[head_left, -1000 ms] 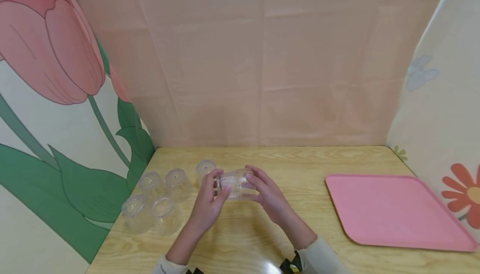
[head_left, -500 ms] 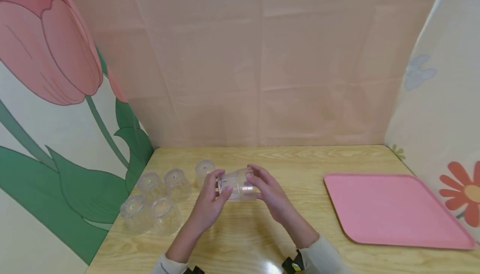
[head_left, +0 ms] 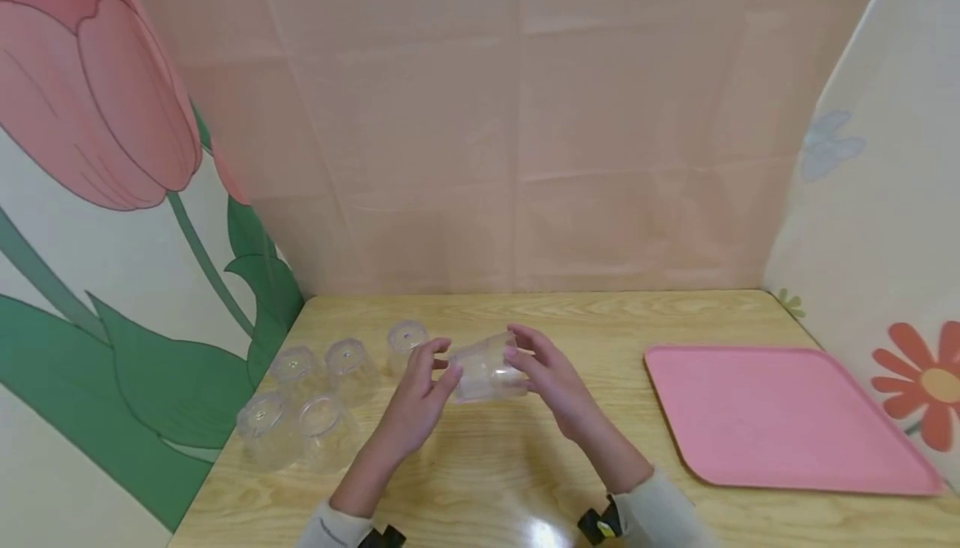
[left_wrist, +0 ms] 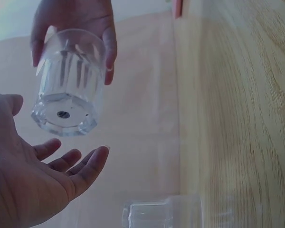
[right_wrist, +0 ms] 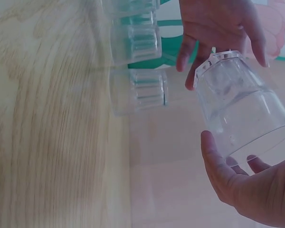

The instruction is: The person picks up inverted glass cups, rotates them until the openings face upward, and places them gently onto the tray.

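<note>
A clear faceted glass point(head_left: 486, 371) lies sideways in the air above the middle of the table, its base pointing left. My right hand point(head_left: 558, 383) holds it near the rim end, thumb and fingers around the wall, as the right wrist view shows with the glass point(right_wrist: 242, 111). Beside the base is my left hand point(head_left: 415, 406), fingers loosely spread. In the left wrist view a gap shows between the left hand point(left_wrist: 35, 175) and the glass's base point(left_wrist: 64, 115).
Several similar clear glasses point(head_left: 268, 435) stand upside down at the table's left side, one point(head_left: 406, 340) a little apart toward the back. At the right lies a pink tray point(head_left: 787, 419). A pink cloth backdrop point(head_left: 517, 156) rises behind the wooden table point(head_left: 480, 481).
The glass has shifted slightly right with my right hand and tilted a little. My left fingers, earlier on its base end, have come away from it.
</note>
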Demonstrator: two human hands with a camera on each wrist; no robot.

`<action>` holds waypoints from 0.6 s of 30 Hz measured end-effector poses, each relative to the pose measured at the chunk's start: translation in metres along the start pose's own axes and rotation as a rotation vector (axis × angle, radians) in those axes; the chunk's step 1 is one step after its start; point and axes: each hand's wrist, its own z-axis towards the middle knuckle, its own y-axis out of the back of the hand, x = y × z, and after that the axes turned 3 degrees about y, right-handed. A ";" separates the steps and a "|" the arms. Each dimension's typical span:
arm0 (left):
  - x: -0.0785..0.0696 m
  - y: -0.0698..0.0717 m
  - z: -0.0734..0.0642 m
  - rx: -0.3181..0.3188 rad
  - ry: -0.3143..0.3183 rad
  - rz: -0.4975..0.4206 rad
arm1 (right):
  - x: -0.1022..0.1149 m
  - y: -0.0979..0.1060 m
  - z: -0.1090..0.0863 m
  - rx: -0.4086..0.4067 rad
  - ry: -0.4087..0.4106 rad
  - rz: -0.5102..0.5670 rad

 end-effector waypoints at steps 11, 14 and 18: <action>0.005 0.004 0.004 -0.039 -0.003 0.065 | 0.000 0.016 -0.001 -0.029 -0.001 -0.042; 0.005 0.006 0.005 -0.045 0.007 0.068 | -0.001 0.019 0.000 -0.028 -0.012 -0.058; 0.007 0.008 0.007 -0.055 0.013 0.084 | -0.002 0.025 0.000 -0.025 -0.014 -0.079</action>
